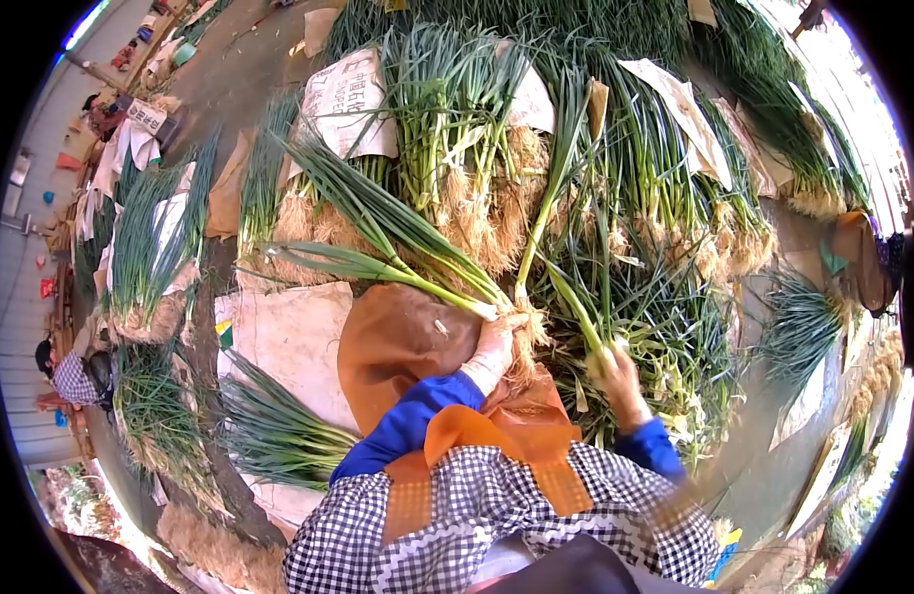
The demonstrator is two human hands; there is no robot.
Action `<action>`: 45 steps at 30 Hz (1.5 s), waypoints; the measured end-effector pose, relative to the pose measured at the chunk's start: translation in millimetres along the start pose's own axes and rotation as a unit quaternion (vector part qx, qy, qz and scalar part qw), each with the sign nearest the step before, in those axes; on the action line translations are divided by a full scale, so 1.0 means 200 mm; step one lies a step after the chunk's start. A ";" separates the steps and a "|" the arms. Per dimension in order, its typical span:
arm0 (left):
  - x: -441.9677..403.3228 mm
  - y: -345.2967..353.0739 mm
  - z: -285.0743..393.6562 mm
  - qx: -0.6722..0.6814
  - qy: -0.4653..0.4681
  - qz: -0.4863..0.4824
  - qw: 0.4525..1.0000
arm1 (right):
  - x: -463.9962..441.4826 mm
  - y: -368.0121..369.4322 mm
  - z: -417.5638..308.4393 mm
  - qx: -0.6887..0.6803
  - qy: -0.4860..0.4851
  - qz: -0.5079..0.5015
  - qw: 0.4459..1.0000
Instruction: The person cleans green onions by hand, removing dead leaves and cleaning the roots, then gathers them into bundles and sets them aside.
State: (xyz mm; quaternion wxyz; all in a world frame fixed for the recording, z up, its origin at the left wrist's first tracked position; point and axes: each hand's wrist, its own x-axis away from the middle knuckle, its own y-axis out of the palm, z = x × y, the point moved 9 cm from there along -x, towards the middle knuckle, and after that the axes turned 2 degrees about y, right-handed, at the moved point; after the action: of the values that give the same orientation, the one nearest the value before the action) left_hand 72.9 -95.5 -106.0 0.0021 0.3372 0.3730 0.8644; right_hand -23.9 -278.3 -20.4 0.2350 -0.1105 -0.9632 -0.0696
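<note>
My left hand [496, 342] is closed around the root ends of several green onions [432, 238], above the brown apron [392, 332] on my lap. Their long dark leaves fan out to the upper left, and one stalk points almost straight up. Pale stringy roots hang beside my fingers. On the right, my right hand [615, 378] grips the lower end of a pale green onion stalk [578, 309], over a heap of loose green leaves [665, 337]. Whether that piece is a whole onion or a stripped outer leaf, I cannot tell.
Rows of upright green onions [447, 129] stand ahead, partly covered by printed white sacks [353, 99]. To my left, more onions [288, 426] lie on a pale sack [288, 322]. Other people [76, 376] sit along the left wall; someone's dark clothing [867, 262] shows at far right.
</note>
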 end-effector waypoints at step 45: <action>0.27 0.22 0.36 0.084 -0.076 -0.089 0.990 | -0.70 0.78 -0.23 -0.202 0.034 -0.174 0.963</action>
State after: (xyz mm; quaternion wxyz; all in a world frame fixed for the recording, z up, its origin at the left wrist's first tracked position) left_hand 83.9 -66.4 -10.6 0.0790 0.3668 0.4712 0.7982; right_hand 155.0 -161.4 -33.4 0.2247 0.0166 -0.9250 -0.3060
